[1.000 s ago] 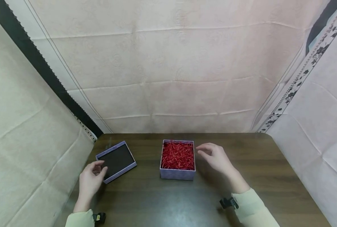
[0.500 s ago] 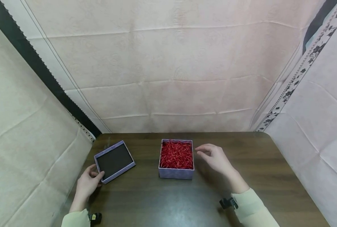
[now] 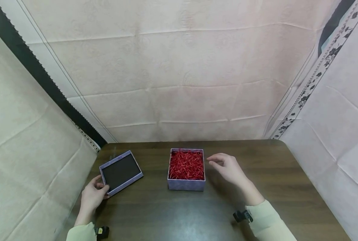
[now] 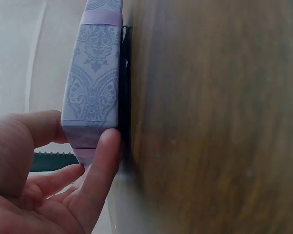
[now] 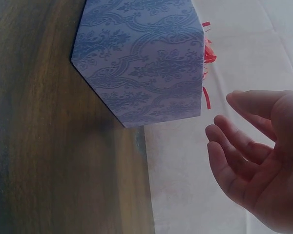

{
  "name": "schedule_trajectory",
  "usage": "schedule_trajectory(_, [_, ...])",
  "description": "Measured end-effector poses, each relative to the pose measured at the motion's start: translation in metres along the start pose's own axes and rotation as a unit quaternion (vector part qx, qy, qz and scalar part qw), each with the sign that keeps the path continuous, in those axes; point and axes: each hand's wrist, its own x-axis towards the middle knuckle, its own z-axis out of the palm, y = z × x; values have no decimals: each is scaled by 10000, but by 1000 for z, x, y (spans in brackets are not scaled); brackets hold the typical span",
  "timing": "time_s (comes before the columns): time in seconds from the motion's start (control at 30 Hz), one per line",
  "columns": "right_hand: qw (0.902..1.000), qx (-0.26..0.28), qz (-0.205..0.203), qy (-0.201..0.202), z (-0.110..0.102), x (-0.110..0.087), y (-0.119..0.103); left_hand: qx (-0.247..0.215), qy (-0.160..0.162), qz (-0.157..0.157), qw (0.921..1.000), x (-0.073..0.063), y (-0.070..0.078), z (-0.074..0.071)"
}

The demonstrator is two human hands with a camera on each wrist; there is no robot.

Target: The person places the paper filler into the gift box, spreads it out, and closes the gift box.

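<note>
A purple box lid [image 3: 121,172] lies inside-up at the table's left, its black inside showing. My left hand [image 3: 91,195] grips the lid's near left corner, thumb over the rim. In the left wrist view, the lid's patterned side wall [image 4: 94,73] carries a pink ribbon band [image 4: 101,18], and my fingers [image 4: 100,165] reach to the lower edge. The matching box [image 3: 186,185] stands upright at the middle, filled with red shredded paper [image 3: 187,165]. Just right of the box, my right hand [image 3: 227,167] hovers apart from it, fingers loosely bent and holding nothing.
The brown wooden table [image 3: 155,214] carries the box and lid. Pale cloth [image 3: 179,77] hangs behind the table's far edge and along both sides. A dark wrist camera [image 3: 241,216] sits at my right cuff.
My left hand has moved left from over the lid's edge and taken hold of its near left corner. The right hand keeps the same pose beside the box.
</note>
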Motion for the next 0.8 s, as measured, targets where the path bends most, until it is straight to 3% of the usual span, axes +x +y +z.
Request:
schedule_trajectory(0.23, [10000, 15, -36, 9, 2, 1, 2, 248, 340, 154, 9990, 1, 6, 3])
schedule_trajectory(0.57, [9999, 44, -123, 36, 4, 1, 4, 588, 548, 382, 9960, 3, 18, 4])
schedule_trajectory(0.8, [9994, -35, -262, 245, 6, 2, -4, 626, 713, 867, 9917, -5, 49, 4])
